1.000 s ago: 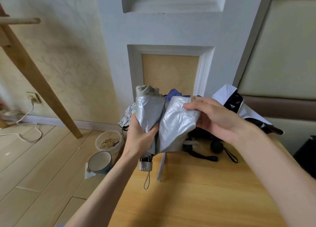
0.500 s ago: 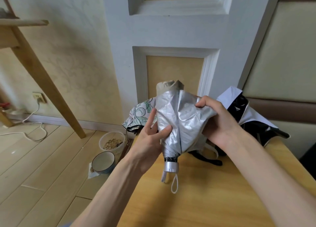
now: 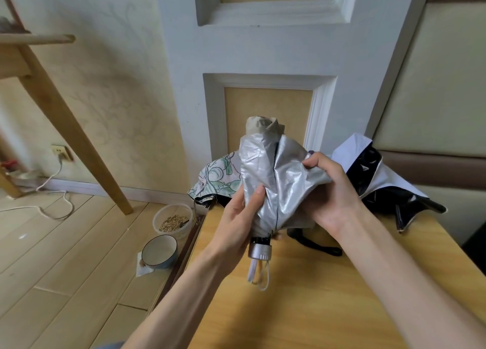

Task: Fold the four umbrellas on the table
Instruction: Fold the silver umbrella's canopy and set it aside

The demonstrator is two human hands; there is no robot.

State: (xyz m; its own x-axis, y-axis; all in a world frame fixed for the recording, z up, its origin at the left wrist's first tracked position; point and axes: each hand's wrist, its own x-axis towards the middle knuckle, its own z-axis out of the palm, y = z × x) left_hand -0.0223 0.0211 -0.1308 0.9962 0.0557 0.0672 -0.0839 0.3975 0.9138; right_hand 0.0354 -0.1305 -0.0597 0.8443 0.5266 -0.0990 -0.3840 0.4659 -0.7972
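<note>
Turned since earlier, silver umbrella (image 3: pixel 265 180) held by your left hand (image 3: pixel 236 225); right hand (image 3: pixel 331 193) pinches a panel, seemingly pleating; wrap next.

Left hand (image 3: pixel 236 222) grips silver umbrella (image 3: pixel 265 180) upright over table (image 3: pixel 315 309); right hand (image 3: pixel 331 198) pinches its canopy fold.

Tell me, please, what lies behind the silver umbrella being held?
Past the silver umbrella, a floral umbrella shows at left and a black-and-white umbrella at right, both on the table. Anything directly behind its canopy is covered.
</note>
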